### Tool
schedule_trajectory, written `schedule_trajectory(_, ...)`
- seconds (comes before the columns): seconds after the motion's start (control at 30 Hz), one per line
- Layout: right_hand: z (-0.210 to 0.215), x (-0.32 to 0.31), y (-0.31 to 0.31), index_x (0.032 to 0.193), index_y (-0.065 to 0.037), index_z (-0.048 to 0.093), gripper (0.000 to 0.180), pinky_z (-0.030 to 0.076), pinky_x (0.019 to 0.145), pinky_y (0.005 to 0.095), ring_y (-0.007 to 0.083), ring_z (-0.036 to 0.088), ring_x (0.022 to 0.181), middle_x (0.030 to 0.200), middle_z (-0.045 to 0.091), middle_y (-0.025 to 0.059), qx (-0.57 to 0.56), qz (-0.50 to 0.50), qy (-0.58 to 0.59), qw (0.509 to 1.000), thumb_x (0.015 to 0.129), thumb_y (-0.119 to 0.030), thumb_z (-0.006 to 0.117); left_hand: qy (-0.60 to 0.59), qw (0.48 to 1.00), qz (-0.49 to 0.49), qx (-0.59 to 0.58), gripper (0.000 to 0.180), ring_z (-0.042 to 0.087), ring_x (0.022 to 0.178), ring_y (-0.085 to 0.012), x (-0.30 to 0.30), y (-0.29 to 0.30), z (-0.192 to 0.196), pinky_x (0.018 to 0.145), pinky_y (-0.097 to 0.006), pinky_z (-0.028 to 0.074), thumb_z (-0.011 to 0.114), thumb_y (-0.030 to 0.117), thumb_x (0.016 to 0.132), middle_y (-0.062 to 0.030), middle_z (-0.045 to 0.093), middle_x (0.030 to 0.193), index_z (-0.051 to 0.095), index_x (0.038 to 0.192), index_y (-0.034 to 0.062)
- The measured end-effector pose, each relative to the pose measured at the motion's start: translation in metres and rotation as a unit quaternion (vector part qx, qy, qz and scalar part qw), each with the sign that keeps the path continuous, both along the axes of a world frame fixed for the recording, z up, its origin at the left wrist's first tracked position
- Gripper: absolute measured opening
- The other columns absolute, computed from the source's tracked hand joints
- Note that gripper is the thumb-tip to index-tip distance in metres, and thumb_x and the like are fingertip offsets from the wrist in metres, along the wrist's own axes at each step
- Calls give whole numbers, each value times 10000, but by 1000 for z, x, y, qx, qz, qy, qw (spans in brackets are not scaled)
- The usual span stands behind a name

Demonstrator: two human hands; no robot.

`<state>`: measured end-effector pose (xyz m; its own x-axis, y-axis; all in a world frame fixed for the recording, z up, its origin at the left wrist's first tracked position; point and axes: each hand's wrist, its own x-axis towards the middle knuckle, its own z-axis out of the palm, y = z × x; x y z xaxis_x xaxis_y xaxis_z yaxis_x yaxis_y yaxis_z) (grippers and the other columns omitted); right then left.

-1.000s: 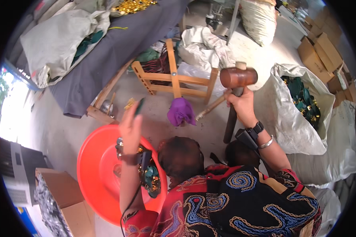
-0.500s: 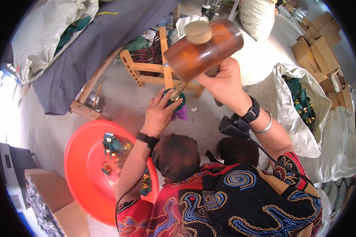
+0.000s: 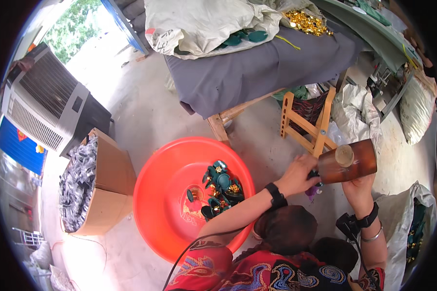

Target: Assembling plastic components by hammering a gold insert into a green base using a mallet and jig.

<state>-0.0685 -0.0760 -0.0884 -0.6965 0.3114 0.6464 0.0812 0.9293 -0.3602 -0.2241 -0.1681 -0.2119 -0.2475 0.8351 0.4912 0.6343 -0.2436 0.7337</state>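
Note:
My right hand point(image 3: 359, 193) grips a mallet whose handle is mostly hidden. Its thick brown cylindrical head point(image 3: 361, 157) has a worn pale round patch on its side. Just left of the mallet head, my left hand point(image 3: 300, 175) has its fingers closed on a small dark green piece point(image 3: 314, 173), partly covered by fingers and mallet. A purple scrap point(image 3: 312, 191) shows below those fingers. Under my left forearm stands a red plastic basin point(image 3: 148, 194), holding several dark green round pieces point(image 3: 223, 182) with gold-coloured metal parts.
A wooden folding stand point(image 3: 303, 138) is beyond my hands. Grey cloth point(image 3: 262, 72) covers a table bearing a white sack point(image 3: 204, 29) and gold-coloured parts point(image 3: 306, 23). Left are a cardboard box point(image 3: 112, 186) and an air cooler point(image 3: 48, 97). Another sack point(image 3: 391, 218) lies right.
The view has swung left, bringing the cooler and whole basin in. The mallet head now sits lower, closer beside my left hand, whose fingers have drawn together.

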Motion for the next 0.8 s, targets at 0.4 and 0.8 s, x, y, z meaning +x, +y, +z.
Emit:
schedule_trajectory(0.4,21,6,11,937,-9,599,333,490,650,388,330,622,721,779,629,150,-40,-26,-22,999,669,-132,753,-52,996,11,73,184,560,857,-357,10,33,-19,742,-439,463,667,119,716,-162,600,891,629,875,35)
schedule_trajectory(0.8,98,33,28,893,12,527,224,486,544,393,332,599,651,732,597,160,202,-168,-112,958,712,-71,631,-74,997,2,-6,231,583,927,-343,11,26,-22,787,-388,473,691,195,759,-183,624,990,643,923,39)
